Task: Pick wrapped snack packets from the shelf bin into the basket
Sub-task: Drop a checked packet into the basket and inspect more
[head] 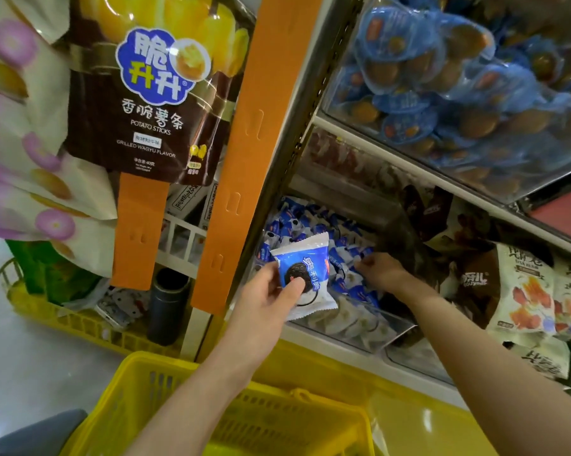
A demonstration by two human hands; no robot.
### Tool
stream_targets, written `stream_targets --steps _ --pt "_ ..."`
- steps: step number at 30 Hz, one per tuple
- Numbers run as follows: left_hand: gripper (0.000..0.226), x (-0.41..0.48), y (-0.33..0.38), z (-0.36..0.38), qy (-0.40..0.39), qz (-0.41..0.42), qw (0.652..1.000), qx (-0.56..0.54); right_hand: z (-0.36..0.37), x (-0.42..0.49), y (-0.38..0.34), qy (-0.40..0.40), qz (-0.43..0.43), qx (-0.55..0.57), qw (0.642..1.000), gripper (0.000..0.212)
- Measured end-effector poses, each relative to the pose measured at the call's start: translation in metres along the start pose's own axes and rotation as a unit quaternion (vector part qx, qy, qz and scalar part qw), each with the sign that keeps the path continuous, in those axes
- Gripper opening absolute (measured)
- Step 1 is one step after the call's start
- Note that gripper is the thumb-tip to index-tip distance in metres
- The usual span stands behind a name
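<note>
My left hand [271, 292] holds a white-and-blue wrapped snack packet [305, 269] with a dark cookie printed on it, thumb across its front, just in front of the clear shelf bin [369, 337]. The bin is full of several packets of the same kind [310, 222]. My right hand [381, 268] reaches into the bin from the right, its fingers curled down among the packets; whether it grips one is hidden. A yellow plastic basket [136, 393] sits below my left forearm at the bottom of the view.
An orange hanging strip [244, 153] with a brown potato-stick bag [145, 93] hangs left of the bin. Above is a bin of blue packs [442, 77]. Brown and cream snack bags [521, 287] lie to the right. A yellow floor crate [73, 320] stands at left.
</note>
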State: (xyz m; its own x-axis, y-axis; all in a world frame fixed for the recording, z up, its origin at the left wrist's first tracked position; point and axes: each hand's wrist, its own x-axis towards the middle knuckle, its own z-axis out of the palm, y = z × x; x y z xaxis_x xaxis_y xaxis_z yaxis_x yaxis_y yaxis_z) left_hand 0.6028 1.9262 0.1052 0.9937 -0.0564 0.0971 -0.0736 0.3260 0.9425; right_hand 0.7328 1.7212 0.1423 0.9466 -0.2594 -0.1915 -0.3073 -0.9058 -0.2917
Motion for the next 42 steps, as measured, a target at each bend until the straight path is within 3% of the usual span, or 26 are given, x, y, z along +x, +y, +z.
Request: stream_targets --steps 7,11,15,18,21,24,33,38,42 --pt "0.012 0.001 0.001 -0.001 0.009 0.002 1.000 -0.001 0.003 0.007 0.001 0.038 -0.007 0.004 0.999 0.018" --pt "0.012 -0.001 0.002 -0.003 0.021 -0.001 1.000 -0.017 -0.005 -0.003 0.001 0.108 -0.045 -0.003 0.993 0.006" --pt "0.017 -0.003 0.002 -0.004 0.044 -0.009 0.998 -0.036 -0.023 -0.030 0.001 0.229 -0.162 0.042 0.959 0.022" --pt "0.020 -0.005 0.001 -0.002 0.059 -0.025 0.997 -0.046 -0.033 -0.057 -0.008 0.252 -0.187 0.125 0.941 0.023" --pt "0.018 -0.009 0.001 0.000 0.055 -0.042 0.996 -0.055 -0.032 -0.088 -0.017 0.207 -0.215 0.248 0.922 0.016" --pt "0.016 -0.015 0.001 0.001 0.043 -0.053 0.997 -0.045 -0.020 -0.115 -0.021 0.149 -0.245 0.282 0.915 0.008" --pt "0.026 -0.031 0.005 0.000 0.014 -0.052 0.999 -0.003 0.013 -0.142 -0.026 0.010 -0.163 0.406 0.899 0.004" --pt "0.062 -0.032 0.007 -0.003 0.009 -0.102 0.988 -0.111 0.021 -0.150 -0.024 -0.040 -0.159 0.406 0.899 0.025" --pt "0.076 -0.030 0.006 -0.006 0.012 -0.106 0.992 -0.064 0.020 -0.162 -0.024 -0.069 -0.237 0.353 0.902 0.017"
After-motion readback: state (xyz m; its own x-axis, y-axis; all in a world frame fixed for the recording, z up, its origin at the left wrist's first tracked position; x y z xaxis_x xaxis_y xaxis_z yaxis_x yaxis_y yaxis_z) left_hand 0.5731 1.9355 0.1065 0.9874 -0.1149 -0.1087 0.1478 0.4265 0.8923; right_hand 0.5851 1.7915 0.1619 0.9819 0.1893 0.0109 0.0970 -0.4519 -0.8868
